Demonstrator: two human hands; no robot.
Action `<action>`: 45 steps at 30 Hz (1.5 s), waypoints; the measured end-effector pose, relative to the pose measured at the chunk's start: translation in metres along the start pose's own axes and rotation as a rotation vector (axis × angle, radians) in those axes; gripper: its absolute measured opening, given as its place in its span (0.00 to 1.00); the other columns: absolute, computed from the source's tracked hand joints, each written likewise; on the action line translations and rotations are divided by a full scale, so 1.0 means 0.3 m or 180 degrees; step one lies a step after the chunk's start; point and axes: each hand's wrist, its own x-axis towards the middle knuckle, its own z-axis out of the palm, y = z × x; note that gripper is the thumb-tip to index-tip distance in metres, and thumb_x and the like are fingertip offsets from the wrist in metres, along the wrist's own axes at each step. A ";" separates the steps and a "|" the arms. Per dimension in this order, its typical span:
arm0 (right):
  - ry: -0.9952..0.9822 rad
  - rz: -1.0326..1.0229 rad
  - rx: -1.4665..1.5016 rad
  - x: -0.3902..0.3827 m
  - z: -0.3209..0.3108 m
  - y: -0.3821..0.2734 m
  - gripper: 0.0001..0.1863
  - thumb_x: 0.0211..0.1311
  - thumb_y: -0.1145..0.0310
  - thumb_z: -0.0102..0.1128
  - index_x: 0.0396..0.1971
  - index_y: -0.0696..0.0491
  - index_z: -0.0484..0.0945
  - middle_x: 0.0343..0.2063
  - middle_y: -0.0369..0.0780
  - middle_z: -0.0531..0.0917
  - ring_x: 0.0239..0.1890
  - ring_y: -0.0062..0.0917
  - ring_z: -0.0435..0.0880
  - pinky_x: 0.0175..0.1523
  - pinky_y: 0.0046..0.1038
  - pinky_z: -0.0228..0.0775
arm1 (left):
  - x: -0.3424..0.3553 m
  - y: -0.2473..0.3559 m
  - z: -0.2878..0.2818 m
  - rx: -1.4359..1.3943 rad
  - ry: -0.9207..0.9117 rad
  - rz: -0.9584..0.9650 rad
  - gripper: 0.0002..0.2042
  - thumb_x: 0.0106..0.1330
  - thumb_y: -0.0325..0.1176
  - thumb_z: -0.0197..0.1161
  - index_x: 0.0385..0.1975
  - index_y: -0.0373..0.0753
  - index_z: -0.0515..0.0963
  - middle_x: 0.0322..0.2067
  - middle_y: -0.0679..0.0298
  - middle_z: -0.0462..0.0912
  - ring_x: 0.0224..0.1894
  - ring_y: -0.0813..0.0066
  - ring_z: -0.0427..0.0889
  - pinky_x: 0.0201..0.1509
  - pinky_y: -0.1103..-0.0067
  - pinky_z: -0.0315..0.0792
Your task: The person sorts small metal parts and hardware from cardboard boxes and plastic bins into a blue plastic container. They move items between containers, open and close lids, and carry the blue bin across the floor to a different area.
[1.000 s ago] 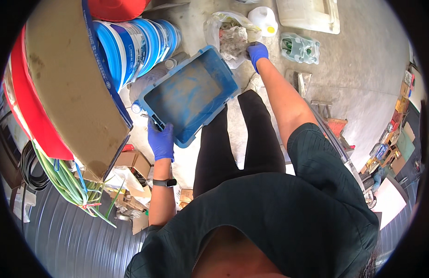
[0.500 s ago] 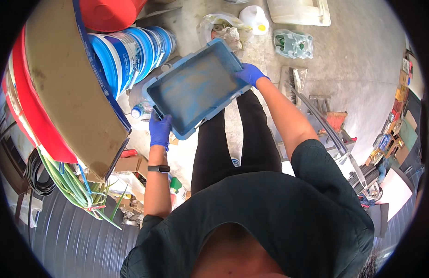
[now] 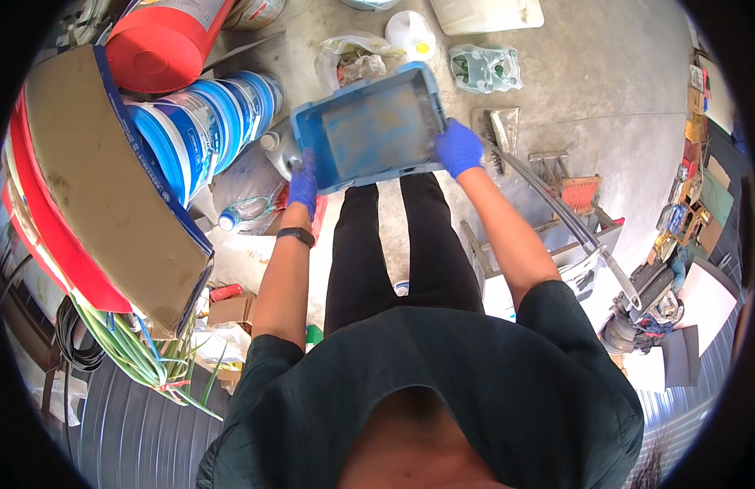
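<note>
Both my hands, in blue gloves, carry a blue plastic crate (image 3: 319,143) in front of me, above my legs. Its inside faces me, and brown dirt coats much of the bottom. My left hand (image 3: 304,181) grips the crate's left end, with the fingers running up along that side. At the opposite end my right hand (image 3: 459,148) is closed on the rim; its fingertips are partly hidden. Just beyond my left hand stand a grey jug (image 3: 281,151) and a large clear plastic bottle (image 3: 243,196).
Blue-and-white buckets (image 3: 190,134), a red bucket (image 3: 153,53) and a big cardboard box (image 3: 108,179) crowd the left. Ahead on the floor are a plastic bag (image 3: 353,61), a white jug (image 3: 410,37) and wrapped green bottles (image 3: 485,68). A long metal pole (image 3: 557,208) slants at my right.
The crate has tilted and turned more level from left to right, its inside facing me more. My left hand has risen to the crate's left end, while my right hand is slightly lower.
</note>
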 end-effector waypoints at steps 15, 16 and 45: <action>-0.1501 0.0192 0.0730 0.217 0.003 0.178 0.18 0.46 0.64 0.65 0.32 0.63 0.84 0.32 0.52 0.85 0.32 0.40 0.86 0.40 0.37 0.78 | -0.119 0.076 -0.123 -0.1085 -0.0971 0.0186 0.33 0.64 0.45 0.65 0.67 0.43 0.64 0.48 0.63 0.77 0.45 0.78 0.74 0.52 0.77 0.71; -0.1817 0.0270 0.1042 0.239 0.001 0.140 0.17 0.45 0.65 0.66 0.32 0.63 0.84 0.31 0.50 0.86 0.30 0.38 0.86 0.38 0.35 0.78 | -0.134 0.068 -0.161 -0.1112 -0.0895 0.0521 0.33 0.62 0.40 0.66 0.68 0.43 0.63 0.49 0.63 0.77 0.45 0.77 0.74 0.52 0.78 0.71; -0.0438 -0.2234 0.1626 0.023 -0.010 -0.196 0.28 0.61 0.42 0.57 0.44 0.54 0.80 0.40 0.51 0.82 0.44 0.47 0.81 0.50 0.39 0.72 | -0.284 0.534 -0.195 0.0057 -0.0670 0.2241 0.23 0.58 0.24 0.69 0.55 0.41 0.75 0.46 0.66 0.80 0.45 0.78 0.78 0.51 0.82 0.74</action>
